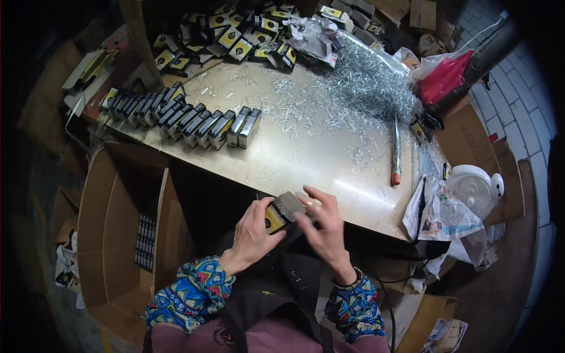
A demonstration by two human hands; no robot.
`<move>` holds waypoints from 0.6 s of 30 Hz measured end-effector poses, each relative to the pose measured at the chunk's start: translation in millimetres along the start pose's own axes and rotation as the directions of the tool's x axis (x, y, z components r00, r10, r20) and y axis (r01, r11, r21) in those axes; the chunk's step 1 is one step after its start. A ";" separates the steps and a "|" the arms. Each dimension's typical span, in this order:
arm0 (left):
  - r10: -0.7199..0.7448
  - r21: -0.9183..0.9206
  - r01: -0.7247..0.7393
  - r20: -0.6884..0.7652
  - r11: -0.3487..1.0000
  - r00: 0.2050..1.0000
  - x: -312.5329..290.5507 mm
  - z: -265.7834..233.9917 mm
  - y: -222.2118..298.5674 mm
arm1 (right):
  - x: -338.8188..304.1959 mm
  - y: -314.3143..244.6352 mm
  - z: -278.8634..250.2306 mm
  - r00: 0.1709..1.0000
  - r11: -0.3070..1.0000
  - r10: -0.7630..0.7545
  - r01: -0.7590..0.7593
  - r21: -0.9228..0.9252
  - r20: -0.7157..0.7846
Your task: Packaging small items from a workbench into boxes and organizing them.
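Note:
Low over the table's near edge, my left hand point(253, 233) grips a small black and yellow carton point(276, 219) between thumb and fingers. The carton is tilted, and its grey flap end point(289, 204) points up and to the right. Beside that end is my right hand point(323, 226), with its thumb close to the flap and its fingers curled. Something small and shiny seems to lie among the right fingers, but blur hides what it is. Loose bent metal wire pieces point(294, 156) lie on the metal table point(282, 182) just beyond both hands.
Upright cartons point(216, 128) stand in a row at the table's left. A pile of cartons point(235, 41) lies at the back, and a heap of wire pieces point(374, 82) at back right. An open cardboard box point(118, 235) stands left; a white fan point(474, 191) is right.

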State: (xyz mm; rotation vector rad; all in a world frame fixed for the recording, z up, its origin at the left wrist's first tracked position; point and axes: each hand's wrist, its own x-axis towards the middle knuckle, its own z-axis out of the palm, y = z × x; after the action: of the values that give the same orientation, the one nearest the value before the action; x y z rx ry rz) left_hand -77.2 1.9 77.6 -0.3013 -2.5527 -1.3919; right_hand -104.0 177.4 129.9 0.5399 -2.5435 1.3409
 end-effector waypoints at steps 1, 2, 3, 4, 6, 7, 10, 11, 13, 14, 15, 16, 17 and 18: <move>0.005 0.001 -0.005 -0.001 1.000 1.000 0.8 2.0 1.6 | 3.0 -7.4 1.5 0.987 0.973 -0.161 0.163 -0.161 0.025; 0.014 -0.005 -0.014 -0.024 1.000 1.000 2.1 4.6 2.5 | 2.1 -0.4 5.9 0.968 0.953 -0.230 0.245 -0.177 0.104; 0.022 -0.011 -0.023 -0.046 1.000 0.999 3.1 6.1 2.7 | 0.4 3.4 6.8 0.968 0.952 -0.232 0.246 -0.181 0.098; 0.053 -0.019 -0.054 -0.050 0.998 0.997 3.5 5.9 2.1 | -1.8 5.7 6.8 0.976 0.971 -0.211 0.216 -0.099 0.055; 0.081 -0.025 -0.081 -0.033 0.996 0.996 5.2 1.9 2.5 | -5.2 13.6 3.0 0.987 0.987 -0.158 0.158 0.018 0.001; 0.106 -0.032 -0.106 -0.014 0.994 0.994 5.9 0.2 2.1 | -4.4 15.6 2.7 0.987 0.987 -0.158 0.158 0.017 -0.002; 0.124 -0.063 -0.123 0.016 0.990 0.992 -1.2 3.8 -1.3 | 1.5 12.1 3.0 0.909 0.764 0.351 -0.418 0.492 0.226; 0.123 -0.104 -0.120 0.027 0.987 0.992 -2.9 5.1 -1.3 | 5.6 10.9 4.6 0.908 0.763 0.356 -0.419 0.493 0.220; 0.085 -0.107 -0.079 0.055 0.991 0.995 -5.9 4.0 2.0 | 13.4 8.9 7.9 0.854 0.402 0.336 -0.511 0.760 0.397; 0.041 -0.104 -0.033 0.073 0.994 0.997 -5.8 3.5 2.4 | 15.3 15.8 8.0 0.853 0.363 0.348 -0.506 0.783 0.389; 0.041 -0.102 -0.033 0.071 0.994 0.997 -5.2 3.9 1.5 | 14.3 18.6 6.1 0.853 0.363 0.347 -0.505 0.783 0.390; 0.006 -0.106 0.001 0.069 0.994 0.998 -4.5 4.6 0.2 | 13.5 19.1 4.1 0.877 0.397 0.362 -0.452 0.799 0.317; -0.031 -0.109 0.038 0.068 0.993 0.997 -4.6 4.3 -1.3 | 12.8 17.3 3.9 0.895 0.428 0.373 -0.400 0.810 0.245; -0.035 -0.106 0.042 0.065 0.994 0.997 -4.2 4.2 -3.4 | 13.2 8.8 5.3 0.898 0.514 0.428 -0.338 0.788 0.106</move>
State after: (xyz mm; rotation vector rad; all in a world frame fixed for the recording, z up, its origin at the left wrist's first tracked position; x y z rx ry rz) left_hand -74.6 3.3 71.5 -0.3204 -2.5514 -1.5608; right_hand -119.8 174.7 125.1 -0.0222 -1.8902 2.6184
